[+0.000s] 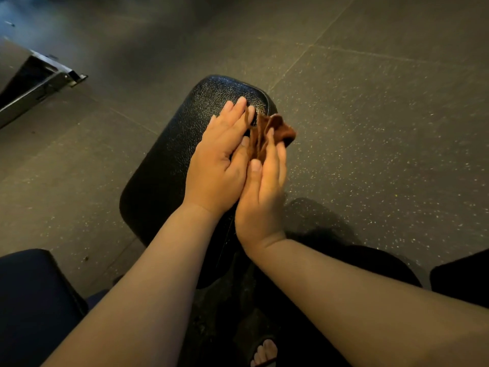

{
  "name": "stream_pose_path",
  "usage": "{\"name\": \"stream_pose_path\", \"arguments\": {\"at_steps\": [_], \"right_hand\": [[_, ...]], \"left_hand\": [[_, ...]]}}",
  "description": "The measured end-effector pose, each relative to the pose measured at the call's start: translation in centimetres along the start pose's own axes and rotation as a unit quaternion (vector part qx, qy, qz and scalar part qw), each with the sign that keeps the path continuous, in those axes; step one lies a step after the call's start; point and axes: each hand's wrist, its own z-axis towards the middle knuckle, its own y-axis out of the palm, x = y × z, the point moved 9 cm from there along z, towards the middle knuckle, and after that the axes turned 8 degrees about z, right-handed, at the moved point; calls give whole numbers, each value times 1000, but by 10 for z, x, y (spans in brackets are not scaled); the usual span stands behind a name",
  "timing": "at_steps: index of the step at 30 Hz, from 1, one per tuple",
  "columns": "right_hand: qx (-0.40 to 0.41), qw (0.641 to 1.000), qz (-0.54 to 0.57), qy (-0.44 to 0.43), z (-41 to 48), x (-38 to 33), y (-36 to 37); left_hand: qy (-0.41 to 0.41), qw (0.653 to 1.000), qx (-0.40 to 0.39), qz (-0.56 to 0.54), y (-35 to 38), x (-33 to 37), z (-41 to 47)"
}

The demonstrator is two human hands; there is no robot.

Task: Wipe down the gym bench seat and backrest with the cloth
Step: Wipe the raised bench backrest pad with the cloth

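A black padded gym bench pad [169,160] stretches away from me across the middle of the head view. Above its far right part both hands meet around a small brown cloth [275,129]. My left hand [219,157] lies with straight fingers against the cloth's left side. My right hand [264,192] stands on edge, palm facing left, and holds the crumpled cloth between its thumb and fingers. The cloth bunches up past the fingertips, over the pad's right edge.
Dark speckled rubber floor tiles [383,128] surround the bench. A metal machine frame [39,83] juts in at the upper left. Another dark pad [29,300] sits at the lower left. My sandalled foot [264,353] shows at the bottom, beside the bench's base.
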Motion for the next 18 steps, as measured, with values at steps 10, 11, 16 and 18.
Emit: {"name": "stream_pose_path", "arguments": {"at_steps": [10, 11, 16, 18], "right_hand": [[-45, 998, -27, 37, 28, -11, -2], [-36, 998, -29, 36, 18, -9, -4], [-36, 997, -34, 60, -17, 11, -5], [-38, 998, -17, 40, -3, 3, -4]], "left_hand": [[-12, 1000, -5, 10, -1, -2, -31], [-16, 1000, -4, 6, -1, -3, -31], [-18, 1000, -7, -8, 0, -2, -31], [-9, 1000, -7, -14, 0, -2, -31]]}}
